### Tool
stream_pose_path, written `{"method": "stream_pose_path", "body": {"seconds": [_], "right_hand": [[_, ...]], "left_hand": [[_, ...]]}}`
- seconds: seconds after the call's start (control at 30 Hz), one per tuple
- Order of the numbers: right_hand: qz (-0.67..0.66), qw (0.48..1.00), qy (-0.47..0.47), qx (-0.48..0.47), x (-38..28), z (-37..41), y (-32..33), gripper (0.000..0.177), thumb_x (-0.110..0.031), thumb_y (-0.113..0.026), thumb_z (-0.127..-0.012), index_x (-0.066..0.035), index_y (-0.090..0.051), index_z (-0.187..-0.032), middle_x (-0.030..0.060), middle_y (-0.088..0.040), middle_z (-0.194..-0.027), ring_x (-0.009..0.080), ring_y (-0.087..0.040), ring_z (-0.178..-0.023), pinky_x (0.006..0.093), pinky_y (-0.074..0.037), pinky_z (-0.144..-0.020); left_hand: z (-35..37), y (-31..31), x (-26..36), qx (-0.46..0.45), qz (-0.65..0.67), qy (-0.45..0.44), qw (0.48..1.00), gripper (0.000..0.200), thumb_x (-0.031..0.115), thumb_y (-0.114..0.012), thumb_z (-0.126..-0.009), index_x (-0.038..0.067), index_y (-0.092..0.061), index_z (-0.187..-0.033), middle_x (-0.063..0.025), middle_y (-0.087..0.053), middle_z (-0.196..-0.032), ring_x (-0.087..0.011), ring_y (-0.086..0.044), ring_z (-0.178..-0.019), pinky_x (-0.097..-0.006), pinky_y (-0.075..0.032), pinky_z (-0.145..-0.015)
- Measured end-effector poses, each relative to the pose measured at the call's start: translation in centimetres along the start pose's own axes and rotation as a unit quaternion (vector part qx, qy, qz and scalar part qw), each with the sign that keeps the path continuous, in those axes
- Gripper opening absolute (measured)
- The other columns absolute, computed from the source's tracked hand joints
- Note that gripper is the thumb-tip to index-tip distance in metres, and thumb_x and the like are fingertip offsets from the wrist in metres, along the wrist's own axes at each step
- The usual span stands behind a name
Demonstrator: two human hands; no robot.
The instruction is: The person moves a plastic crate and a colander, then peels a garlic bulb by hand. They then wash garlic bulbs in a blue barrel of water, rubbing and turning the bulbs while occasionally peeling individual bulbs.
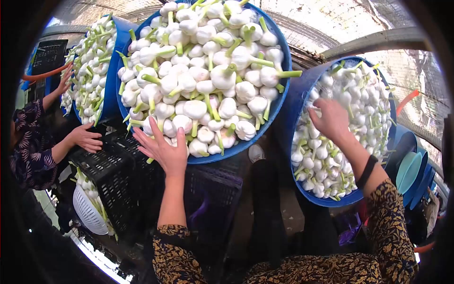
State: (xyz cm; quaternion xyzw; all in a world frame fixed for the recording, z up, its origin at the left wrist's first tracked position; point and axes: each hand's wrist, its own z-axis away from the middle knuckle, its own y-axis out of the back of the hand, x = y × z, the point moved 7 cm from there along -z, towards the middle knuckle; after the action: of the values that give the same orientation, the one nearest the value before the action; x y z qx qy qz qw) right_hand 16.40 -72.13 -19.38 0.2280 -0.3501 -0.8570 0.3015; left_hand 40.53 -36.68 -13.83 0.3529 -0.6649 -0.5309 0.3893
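Note:
My left hand (pixel 165 149) lies with spread fingers against the garlic bulbs (pixel 194 110) at the near edge of the middle blue tub (pixel 231 152). That tub is heaped with white bulbs on short green stems. Over the right blue tub (pixel 326 202), my right hand (pixel 329 118) has its fingers curled together. A bit of white shows at the fingertips, but I cannot make out what it is. More garlic (pixel 326 163) fills this tub, and the bulbs beyond the hand look blurred.
A co-worker's hands (pixel 85 137) are at the left, near a third blue tub (pixel 113 71) of garlic. Black crates (pixel 120 165) stand below, with a white colander (pixel 88 214) beside them. Blue and turquoise basins (pixel 407 171) sit at far right.

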Motion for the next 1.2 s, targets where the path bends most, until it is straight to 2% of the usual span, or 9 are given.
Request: {"method": "stream_pose_path", "body": {"seconds": [0.03, 0.07, 0.17, 0.3, 0.37, 0.73, 0.9, 1.0, 1.2], "right_hand": [[-0.029, 0.971, 0.126, 0.199, -5.0, 1.7, 3.3, 0.034, -0.028, -0.07, -0.079, -0.006, -0.062, -0.104, 0.0143, -0.062, -0.109, 0.0353, -0.057, -0.102, 0.0426, -0.049, -0.086], [-0.062, 0.915, 0.267, 0.297, -10.1, 3.0, 5.8, 0.038, -0.027, -0.072, -0.077, -0.008, -0.062, -0.108, 0.0142, -0.061, -0.112, 0.0357, -0.055, -0.109, 0.0446, -0.046, -0.095], [-0.014, 0.87, 0.379, 0.316, -22.0, 0.3, 6.9, 0.067, -0.04, -0.068, -0.08, -0.018, -0.048, -0.139, 0.0182, -0.037, -0.148, 0.0405, -0.027, -0.141, 0.0586, -0.021, -0.114], [0.129, 0.897, 0.273, 0.323, -27.4, -9.1, 5.9, 0.072, -0.068, -0.048, -0.083, -0.033, -0.04, -0.146, 0.0209, -0.033, -0.151, 0.0482, -0.025, -0.139, 0.071, -0.02, -0.106], [0.138, 0.947, 0.202, 0.21, -24.0, -12.5, 4.3, 0.069, -0.07, -0.043, -0.085, -0.036, -0.041, -0.145, 0.0216, -0.031, -0.152, 0.0484, -0.027, -0.138, 0.0727, -0.021, -0.104], [0.162, 0.947, 0.169, 0.22, -24.9, -15.0, 1.7, 0.062, -0.054, -0.049, -0.088, -0.031, -0.04, -0.145, 0.0248, -0.025, -0.154, 0.0468, -0.035, -0.135, 0.0726, -0.02, -0.103], [0.146, 0.981, 0.098, 0.08, -26.4, -16.3, 2.8, 0.062, -0.053, -0.044, -0.091, -0.032, -0.036, -0.148, 0.023, -0.014, -0.158, 0.0456, -0.034, -0.136, 0.068, -0.016, -0.109], [0.144, 0.98, 0.121, 0.07, -25.2, -16.2, 1.7, 0.065, -0.055, -0.045, -0.09, -0.031, -0.034, -0.149, 0.0249, -0.015, -0.157, 0.0472, -0.027, -0.14, 0.0671, -0.013, -0.11], [-0.033, 0.956, 0.242, 0.163, -34.7, -9.9, 1.9, 0.073, -0.058, -0.054, -0.082, -0.025, -0.042, -0.146, 0.0291, -0.02, -0.154, 0.0518, -0.017, -0.141, 0.0647, -0.017, -0.111]], "left_hand": [[-1.9, -0.4, -1.2, -0.006, -0.005, -0.002, 1.0, 0.084, 0.042, -0.068, -0.083, 0.018, -0.027, -0.152, -0.0292, -0.006, -0.156, -0.0469, -0.002, -0.145, -0.0694, -0.004, -0.109], [-3.6, -1.3, -2.1, -0.02, 0.042, 0.012, 0.999, 0.084, 0.044, -0.068, -0.084, 0.021, -0.027, -0.153, -0.0294, -0.006, -0.156, -0.0468, -0.001, -0.146, -0.0702, -0.003, -0.108], [-7.9, -3.5, -3.0, -0.032, 0.101, 0.004, 0.994, 0.082, 0.049, -0.066, -0.084, 0.025, -0.027, -0.153, -0.0285, -0.004, -0.157, -0.0461, -0.001, -0.146, -0.0718, 0.001, -0.106], [-9.0, -6.2, -2.1, -0.085, 0.138, -0.017, 0.987, 0.077, 0.054, -0.064, -0.083, 0.025, -0.036, -0.148, -0.0254, 0.0, -0.157, -0.0439, -0.006, -0.146, -0.0724, 0.004, -0.105], [-8.0, -6.2, -1.2, -0.026, 0.115, -0.07, 0.991, 0.071, 0.056, -0.055, -0.087, 0.019, -0.038, -0.145, -0.0245, -0.004, -0.156, -0.0409, -0.005, -0.146, -0.0705, 0.005, -0.106], [-7.3, -7.9, -0.6, -0.015, 0.083, -0.063, 0.994, 0.074, 0.069, -0.048, -0.084, 0.018, -0.043, -0.138, -0.0297, -0.012, -0.15, -0.0421, -0.013, -0.142, -0.0659, -0.006, -0.108], [-7.9, -8.1, -0.6, 0.012, 0.073, -0.071, 0.995, 0.073, 0.068, -0.049, -0.084, 0.017, -0.044, -0.137, -0.0284, -0.012, -0.15, -0.0408, -0.015, -0.141, -0.0648, -0.008, -0.108], [-8.3, -6.2, -0.3, -0.073, 0.113, -0.024, 0.991, 0.066, 0.056, -0.057, -0.084, 0.016, -0.046, -0.134, -0.023, -0.017, -0.153, -0.0398, -0.023, -0.14, -0.0636, -0.009, -0.11], [-13.7, -3.3, -2.4, -0.007, 0.108, -0.034, 0.994, 0.069, 0.045, -0.063, -0.081, 0.019, -0.043, -0.143, -0.019, -0.031, -0.151, -0.0402, -0.026, -0.14, -0.0634, -0.01, -0.112]]}}
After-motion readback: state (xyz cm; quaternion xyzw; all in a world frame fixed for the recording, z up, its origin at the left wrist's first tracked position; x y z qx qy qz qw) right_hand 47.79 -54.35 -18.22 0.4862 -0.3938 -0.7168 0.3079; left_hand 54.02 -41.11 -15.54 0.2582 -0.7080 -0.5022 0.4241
